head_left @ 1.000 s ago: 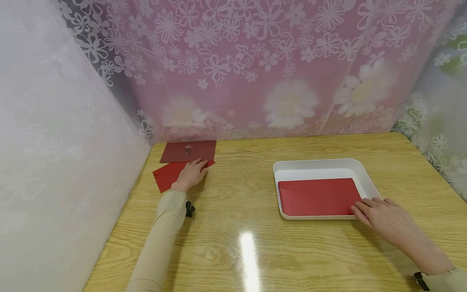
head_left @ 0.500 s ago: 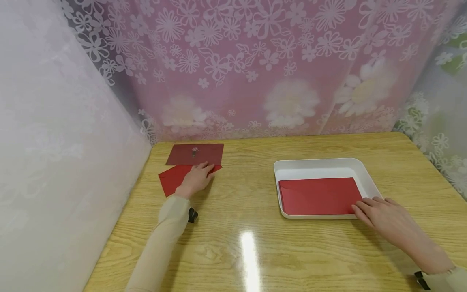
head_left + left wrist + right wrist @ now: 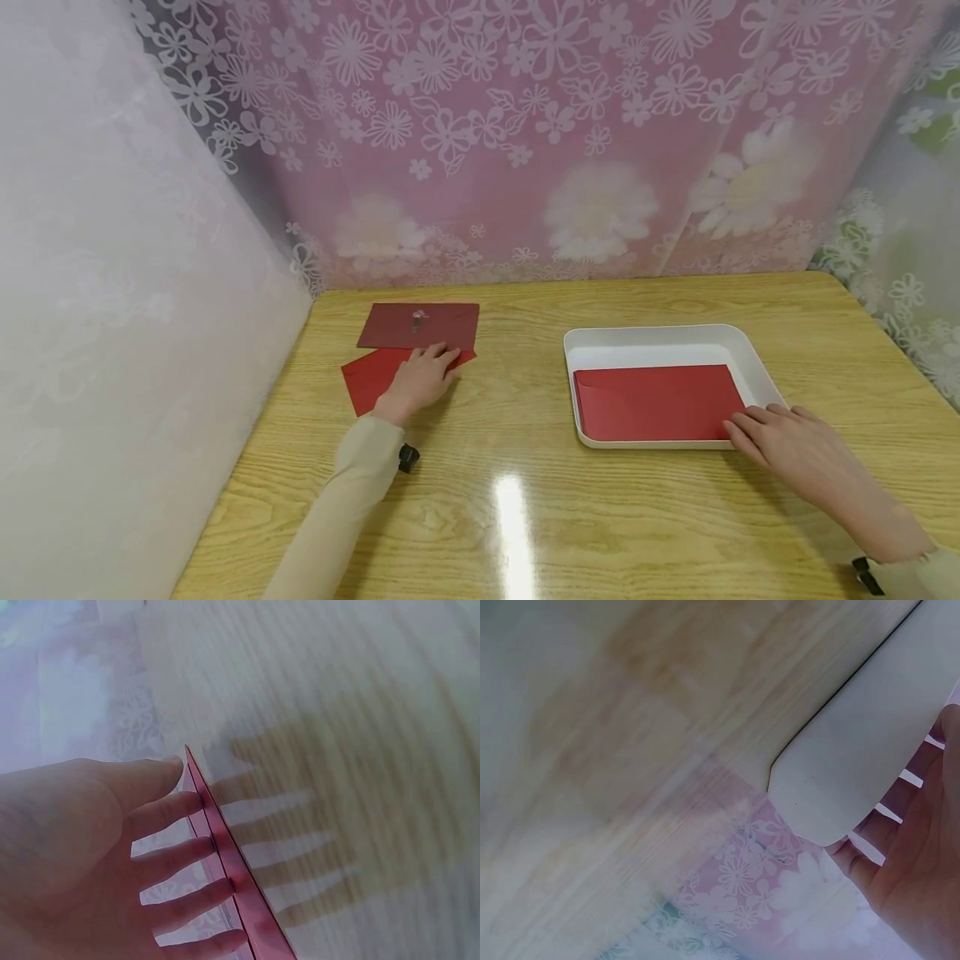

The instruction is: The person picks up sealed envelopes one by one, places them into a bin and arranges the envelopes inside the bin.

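Observation:
My left hand [image 3: 422,380] rests palm down, fingers spread, on a bright red envelope [image 3: 369,379] that lies askew on the table. Just behind it lies a darker red envelope [image 3: 392,327] with a small pale floral motif; my fingertips are at its near edge. In the left wrist view those fingertips touch the red paper [image 3: 247,900], seen nearly edge-on. At the right, my right hand [image 3: 795,446] lies over the near right corner of a white tray [image 3: 645,337], its fingers on the rim. Inside that tray lies another red envelope [image 3: 660,404], possibly more than one.
A wood-grain table [image 3: 480,517] carries everything. Pink floral cloth [image 3: 480,167] hangs along its back edge, and a pale sheet [image 3: 135,333] hangs on the left. Bare wood lies between the left envelopes and the tray.
The left hand has slid right and slightly nearer, and both left envelopes have shifted with it. The right hand and the tray have hardly moved.

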Motion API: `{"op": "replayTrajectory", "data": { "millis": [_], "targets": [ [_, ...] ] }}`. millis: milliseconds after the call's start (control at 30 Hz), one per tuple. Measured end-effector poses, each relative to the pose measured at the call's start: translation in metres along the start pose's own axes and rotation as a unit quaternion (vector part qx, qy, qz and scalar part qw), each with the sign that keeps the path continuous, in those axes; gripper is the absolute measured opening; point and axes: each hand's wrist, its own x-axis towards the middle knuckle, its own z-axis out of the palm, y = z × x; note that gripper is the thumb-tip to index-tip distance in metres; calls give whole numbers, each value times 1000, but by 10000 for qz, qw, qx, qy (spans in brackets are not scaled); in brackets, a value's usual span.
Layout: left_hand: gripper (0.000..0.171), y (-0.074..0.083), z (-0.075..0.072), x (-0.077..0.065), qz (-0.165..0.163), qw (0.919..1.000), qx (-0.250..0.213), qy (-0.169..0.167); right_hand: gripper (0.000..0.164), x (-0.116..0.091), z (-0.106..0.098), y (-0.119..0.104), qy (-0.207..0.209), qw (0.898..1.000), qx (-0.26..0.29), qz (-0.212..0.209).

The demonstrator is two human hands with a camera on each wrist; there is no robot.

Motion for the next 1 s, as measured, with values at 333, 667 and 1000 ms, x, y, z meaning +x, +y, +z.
{"op": "replayTrajectory", "data": {
  "millis": [333, 667, 1000],
  "targets": [
    [51, 20, 4, -10, 79, 9998, 166, 7, 22, 1, 1, 0, 27, 10000, -4, -6],
    [52, 48, 9, -24, 325, 9985, 451, 13, 84, 0, 2, 3, 261, 9992, -87, -287],
    [56, 69, 17, -31, 356, 9950, 932, 57, 80, 1, 1, 2, 203, 9995, -67, -247]
  ]
}}
